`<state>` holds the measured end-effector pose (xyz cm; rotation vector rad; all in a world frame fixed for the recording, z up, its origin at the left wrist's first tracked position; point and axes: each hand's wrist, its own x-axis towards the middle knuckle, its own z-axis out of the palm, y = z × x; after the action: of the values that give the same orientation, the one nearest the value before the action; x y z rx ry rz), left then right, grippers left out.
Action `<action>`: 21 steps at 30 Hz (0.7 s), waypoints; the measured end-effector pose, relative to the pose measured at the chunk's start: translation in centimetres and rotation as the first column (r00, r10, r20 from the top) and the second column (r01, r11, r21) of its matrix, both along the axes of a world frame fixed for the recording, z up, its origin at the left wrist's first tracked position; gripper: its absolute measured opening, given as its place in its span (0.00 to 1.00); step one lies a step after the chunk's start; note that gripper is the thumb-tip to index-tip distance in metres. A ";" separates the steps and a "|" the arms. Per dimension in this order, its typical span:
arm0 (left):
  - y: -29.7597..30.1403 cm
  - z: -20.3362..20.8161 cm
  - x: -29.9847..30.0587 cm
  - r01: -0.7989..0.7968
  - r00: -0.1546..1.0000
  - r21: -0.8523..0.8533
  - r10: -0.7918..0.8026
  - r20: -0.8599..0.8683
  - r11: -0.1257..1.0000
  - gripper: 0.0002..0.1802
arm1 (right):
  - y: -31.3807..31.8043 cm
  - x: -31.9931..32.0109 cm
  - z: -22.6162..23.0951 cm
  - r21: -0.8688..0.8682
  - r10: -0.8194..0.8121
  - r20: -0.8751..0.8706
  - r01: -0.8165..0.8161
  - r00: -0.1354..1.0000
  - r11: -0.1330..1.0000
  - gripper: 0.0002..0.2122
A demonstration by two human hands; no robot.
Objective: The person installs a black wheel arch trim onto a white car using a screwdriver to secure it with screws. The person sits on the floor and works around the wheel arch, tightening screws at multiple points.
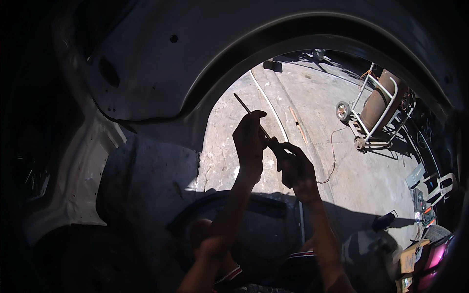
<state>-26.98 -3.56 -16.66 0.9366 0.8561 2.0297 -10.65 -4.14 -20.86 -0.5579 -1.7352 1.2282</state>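
A screwdriver (241, 102) with a long thin shaft slants up and to the left in front of the sunlit floor. Around its shaft, my left hand (249, 141) is closed, and the tip sticks out above the fingers. The handle end meets my right hand (297, 168), whose fingers are closed on it. Both hands are dark against the light, so finger detail is hard to make out. Above and around them curves a vehicle's wheel arch (234, 46); neither hand touches it.
Below my forearms lies a dark curved panel (266, 205) on the floor. At the upper right stands a white wheeled cart (373, 132) carrying a rusty cylinder (380, 97). A thin cable (334, 156) runs across the concrete. Tools and a cardboard box (408, 259) lie at the right.
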 end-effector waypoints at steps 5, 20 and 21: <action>0.3 5.3 -1.5 0.098 0.995 0.121 -0.093 -0.047 0.988 0.17 | -1.4 -2.6 2.4 0.132 -0.214 -0.208 0.244 0.955 0.961 0.21; 1.6 8.1 -3.3 0.227 0.972 0.191 -0.212 -0.098 0.955 0.22 | -0.6 -3.6 4.3 0.162 -0.302 -0.195 0.334 0.933 0.929 0.22; 1.6 8.1 -3.2 0.228 0.973 0.195 -0.214 -0.091 0.954 0.22 | -0.4 -3.6 4.1 0.152 -0.302 -0.204 0.335 0.931 0.930 0.22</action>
<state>-30.15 -1.96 -8.54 1.1672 0.5561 1.9237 -14.28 -4.57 -16.79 -0.5765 -1.5171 0.8502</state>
